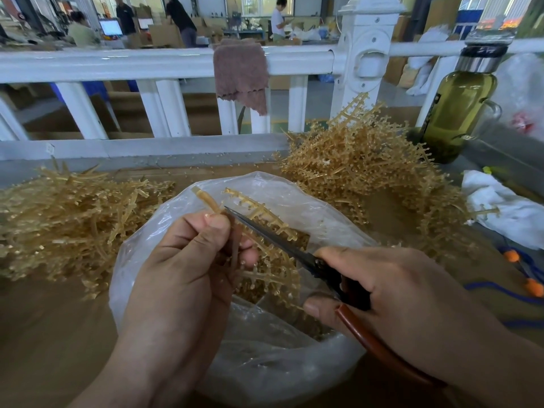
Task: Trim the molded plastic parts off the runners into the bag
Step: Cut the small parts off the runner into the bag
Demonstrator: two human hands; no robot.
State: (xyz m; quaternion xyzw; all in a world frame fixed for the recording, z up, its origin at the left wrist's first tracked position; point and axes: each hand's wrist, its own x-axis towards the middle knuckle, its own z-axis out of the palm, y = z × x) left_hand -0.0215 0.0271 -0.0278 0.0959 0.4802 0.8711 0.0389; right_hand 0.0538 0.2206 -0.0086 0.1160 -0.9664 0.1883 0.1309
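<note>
Head view of the trimming station. The left hand (pixel 182 260) has its fingers and thumb curled round the stem of an amber runner (pixel 207 199) and holds it upright over the open mouth of the bag (pixel 265 357). The runner's side branches curve away to the right, with small molded parts along them.

The right hand (pixel 397 293) grips the scissors (pixel 270 233) by their reddish-brown handles, with thumb and fingers closed about them. The dark blades lie close together and point up and to the left. Their tip is just beside the stem, near the left thumb, and the blades cross in front of the branches.

The bag is clear plastic and sits on the brown surface (pixel 44 334) beneath both hands. Small amber pieces lie heaped inside it.

Left of the bag lies a left pile (pixel 73 219) of runners with mostly bare stems. Behind and to the right rises a right pile (pixel 362 172) of runners still studded with parts.

A white railing (pixel 147 63) closes the far edge, with a brownish cloth (pixel 241 75) draped over its top rail. A bottle (pixel 459 113) of greenish liquid stands at the right, beside the right pile. White wrapping (pixel 506 213) lies at the right margin. Other people stand among cartons in the blurred background
</note>
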